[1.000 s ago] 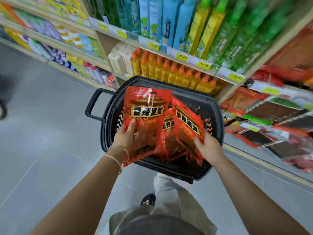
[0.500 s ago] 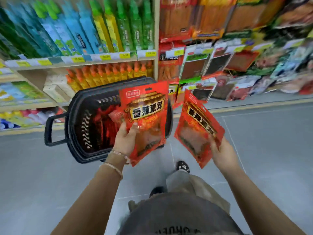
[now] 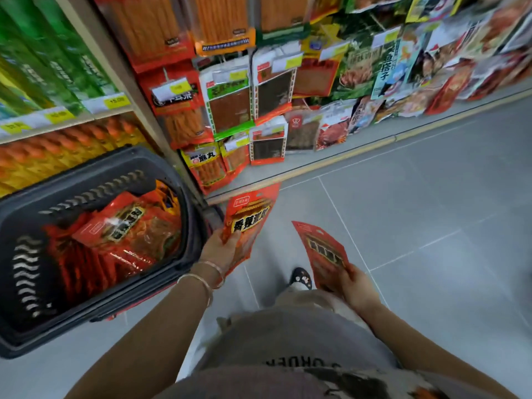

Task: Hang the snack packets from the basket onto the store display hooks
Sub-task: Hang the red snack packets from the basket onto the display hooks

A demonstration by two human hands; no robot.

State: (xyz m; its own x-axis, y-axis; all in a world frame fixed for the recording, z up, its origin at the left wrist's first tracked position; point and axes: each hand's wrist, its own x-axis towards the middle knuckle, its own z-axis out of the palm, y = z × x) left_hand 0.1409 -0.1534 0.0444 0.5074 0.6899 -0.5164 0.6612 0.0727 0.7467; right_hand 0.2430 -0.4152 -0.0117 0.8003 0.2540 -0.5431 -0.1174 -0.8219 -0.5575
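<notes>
Left hand [image 3: 221,249] grips the left packet [image 3: 250,218] by its bottom, just beside the basket [image 3: 95,168] rim, and right hand [image 3: 358,286] pinches the right packet [image 3: 325,251] low over the floor [image 3: 431,211], near a shoe [image 3: 301,279]. More red packets [image 3: 123,234] are piled in the basket. Past it, the rack [image 3: 230,108] is crammed with hanging snack bags.

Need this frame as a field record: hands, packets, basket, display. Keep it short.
left hand: grips left packet near its lower edge, just right of the basket
right hand: grips right packet at its lower end, tilted, over the floor
basket: dark, at left, holds basket packets
display packs: hanging, ahead of both hands
progress: neither held packet is on a hook yet
</notes>
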